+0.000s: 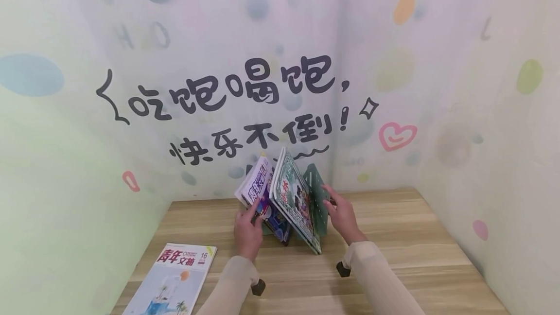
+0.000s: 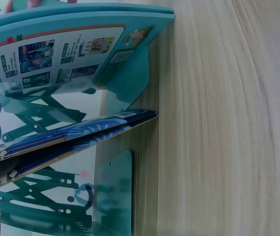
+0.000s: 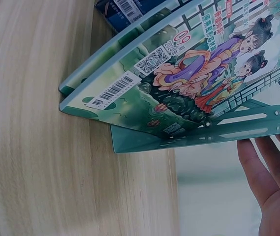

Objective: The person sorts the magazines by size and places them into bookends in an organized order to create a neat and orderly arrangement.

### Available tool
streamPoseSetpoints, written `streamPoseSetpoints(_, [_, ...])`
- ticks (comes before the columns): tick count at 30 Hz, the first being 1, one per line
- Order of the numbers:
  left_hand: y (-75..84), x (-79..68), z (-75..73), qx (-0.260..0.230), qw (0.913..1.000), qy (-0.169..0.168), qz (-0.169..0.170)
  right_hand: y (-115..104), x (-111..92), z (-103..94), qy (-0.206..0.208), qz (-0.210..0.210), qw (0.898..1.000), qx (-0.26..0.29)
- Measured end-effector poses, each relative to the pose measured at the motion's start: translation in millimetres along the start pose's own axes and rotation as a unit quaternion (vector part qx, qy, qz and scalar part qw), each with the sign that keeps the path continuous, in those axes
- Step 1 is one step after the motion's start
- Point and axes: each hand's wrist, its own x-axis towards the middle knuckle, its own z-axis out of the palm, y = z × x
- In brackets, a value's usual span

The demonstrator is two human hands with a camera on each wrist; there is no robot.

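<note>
In the head view, a green expandable metal bookend (image 1: pixel 321 203) stands on the table with magazines in it. My left hand (image 1: pixel 248 231) grips the near edge of the purple magazines (image 1: pixel 272 215), which lean left; its fingertips show at the edge of the left wrist view beside the two thin magazines (image 2: pixel 76 137), slightly spread apart. Two green magazines (image 1: pixel 297 198) with an illustrated cover lean near the bookend's right side. Fingers nearly straight, my right hand (image 1: pixel 343 213) touches the outer face of the right end plate (image 3: pixel 203 140).
A white and blue magazine (image 1: pixel 175 276) lies flat at the table's front left. The wooden table (image 1: pixel 393 237) meets a printed wall (image 1: pixel 262 23) at the back, with side walls left and right. A black wrist device (image 1: pixel 343 269) sits under the right sleeve.
</note>
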Motion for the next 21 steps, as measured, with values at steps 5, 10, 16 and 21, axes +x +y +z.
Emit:
streamPoseSetpoints(5, [-0.2,1.2,3.2,0.008,0.9998,0.008,0.015,0.3,-0.4,0.3,0.003,0.000,1.000,-0.003])
streamPoseSetpoints(10, [1.8,2.1,3.9,0.017,0.9991,0.021,0.033,0.1,0.4,0.1,0.003,-0.001,1.000,-0.008])
streamPoseSetpoints(16, [1.1,2.4,3.3,0.019,0.9994,0.014,0.024,0.3,0.5,0.6,0.008,-0.005,1.000,-0.009])
streamPoseSetpoints(21, [-2.1,1.4,2.5,0.009,0.9999,0.010,0.008,0.8,0.1,0.9,0.011,-0.015,1.000,-0.011])
